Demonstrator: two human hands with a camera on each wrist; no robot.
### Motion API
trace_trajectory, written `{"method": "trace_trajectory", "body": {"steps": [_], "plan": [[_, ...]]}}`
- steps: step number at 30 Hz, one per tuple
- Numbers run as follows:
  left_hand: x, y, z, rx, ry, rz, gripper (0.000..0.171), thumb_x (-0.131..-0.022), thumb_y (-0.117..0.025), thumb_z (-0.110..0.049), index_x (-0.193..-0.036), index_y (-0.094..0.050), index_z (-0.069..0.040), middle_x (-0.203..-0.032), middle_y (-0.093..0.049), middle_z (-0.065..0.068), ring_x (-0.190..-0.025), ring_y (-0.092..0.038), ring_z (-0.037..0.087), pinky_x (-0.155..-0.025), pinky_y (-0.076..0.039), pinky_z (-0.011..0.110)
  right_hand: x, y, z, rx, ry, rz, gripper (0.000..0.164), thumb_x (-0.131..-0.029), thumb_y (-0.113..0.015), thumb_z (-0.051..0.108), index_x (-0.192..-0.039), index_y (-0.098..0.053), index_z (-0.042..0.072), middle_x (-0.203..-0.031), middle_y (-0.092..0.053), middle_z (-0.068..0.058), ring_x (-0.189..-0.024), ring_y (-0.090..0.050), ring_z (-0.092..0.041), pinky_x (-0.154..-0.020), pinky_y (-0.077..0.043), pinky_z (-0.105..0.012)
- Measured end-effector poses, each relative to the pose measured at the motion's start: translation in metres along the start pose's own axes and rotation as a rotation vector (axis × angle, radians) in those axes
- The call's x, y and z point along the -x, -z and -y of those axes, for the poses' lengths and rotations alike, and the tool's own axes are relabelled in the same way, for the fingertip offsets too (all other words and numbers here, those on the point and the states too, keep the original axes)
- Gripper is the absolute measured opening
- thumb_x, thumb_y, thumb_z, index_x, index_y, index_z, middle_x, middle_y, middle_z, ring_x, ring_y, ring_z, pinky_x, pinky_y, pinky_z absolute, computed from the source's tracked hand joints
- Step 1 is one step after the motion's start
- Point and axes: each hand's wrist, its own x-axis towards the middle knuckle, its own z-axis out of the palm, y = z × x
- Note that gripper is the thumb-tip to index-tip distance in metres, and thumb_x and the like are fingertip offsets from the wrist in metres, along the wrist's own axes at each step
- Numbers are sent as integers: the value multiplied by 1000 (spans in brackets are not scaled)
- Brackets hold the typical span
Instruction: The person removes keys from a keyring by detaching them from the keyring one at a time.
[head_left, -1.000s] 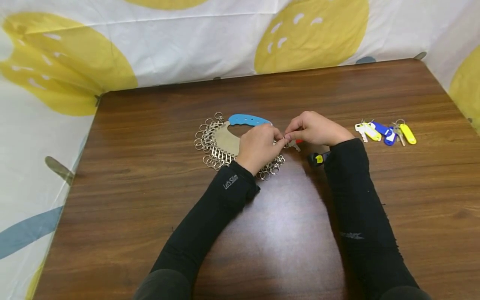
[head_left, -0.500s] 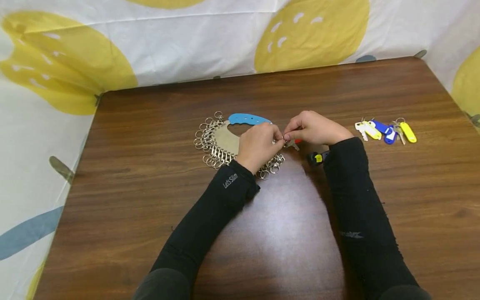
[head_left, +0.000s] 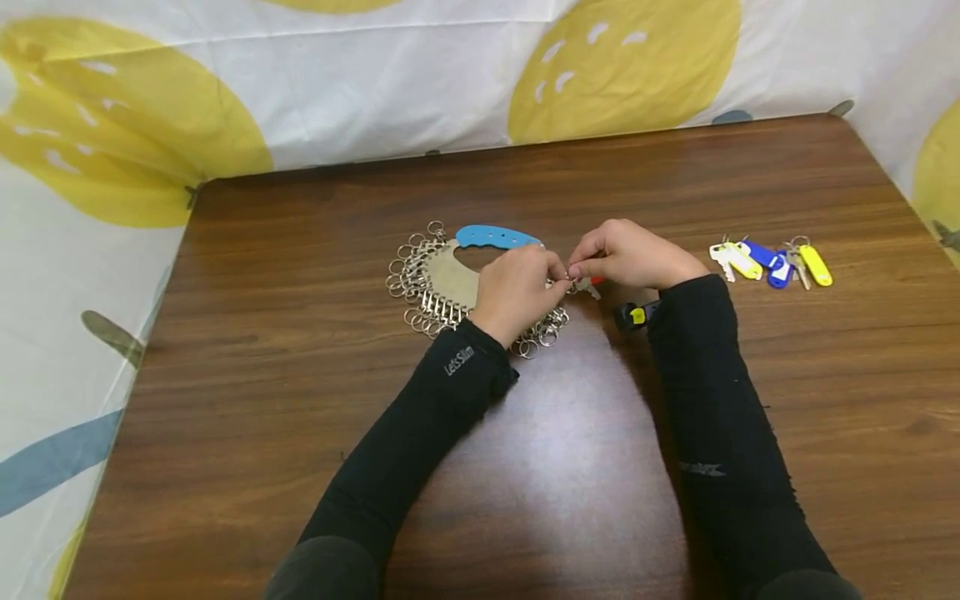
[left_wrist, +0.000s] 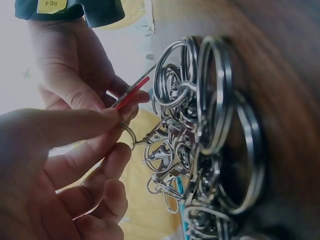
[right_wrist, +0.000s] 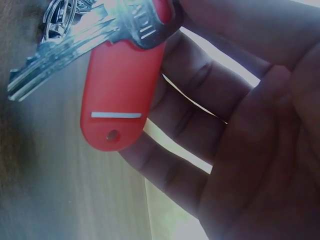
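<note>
A fan-shaped metal plate (head_left: pixel 450 275) with a blue handle (head_left: pixel 495 237) lies on the table, its curved edge hung with clips and split rings. My left hand (head_left: pixel 517 283) covers its right part and pinches a split ring (left_wrist: pixel 129 134) joined to one clip. Opposite it, my right hand (head_left: pixel 630 254) pinches a silver key (right_wrist: pixel 65 60) and a red key tag (right_wrist: pixel 120 95) near their upper ends. Both sets of fingertips meet at that ring. In the right wrist view the key crosses over the tag, and the thumb hides the key's head.
Farther right on the brown table (head_left: pixel 787 375) lie loose keys with a yellow tag (head_left: pixel 744 262), a blue tag (head_left: pixel 780 272) and another yellow tag (head_left: pixel 816 265). A patterned cloth (head_left: pixel 390 92) hangs behind the table.
Both hands stay in nearly the same place at the ring, with only slight finger movement. The key and red tag shift very little, and the plate lies still.
</note>
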Motion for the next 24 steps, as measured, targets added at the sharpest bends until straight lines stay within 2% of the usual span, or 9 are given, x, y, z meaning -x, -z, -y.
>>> {"method": "trace_trajectory", "body": {"steps": [5, 13, 24], "plan": [[-1, 0, 0, 5, 3, -3, 20, -90, -60, -41, -89, -76, -28, -88, -67, -8, -76, -59, 9, -53, -43, 28, 0, 0, -1, 5, -1, -10, 18, -93, -58, 8, -99, -74, 9, -101, -72, -8, -91, -65, -19, -81, -51, -36], [0, 0, 0, 21, 32, -18, 15, -89, -63, -37, -87, -75, -28, -91, -69, -8, -72, -60, 9, -50, -42, 26, -1, -3, -2, -25, 0, -8, 17, -92, -59, 9, -97, -75, 10, -100, -72, -7, -92, -65, -18, -82, -51, -36], [-1, 0, 0, 8, 27, -28, 14, -89, -64, -36, -88, -74, -27, -94, -69, -8, -79, -63, 10, -54, -47, 28, -3, -1, -4, -1, 19, -11, 16, -92, -61, 12, -95, -76, 13, -99, -73, -5, -89, -65, -16, -80, -51, -33]]}}
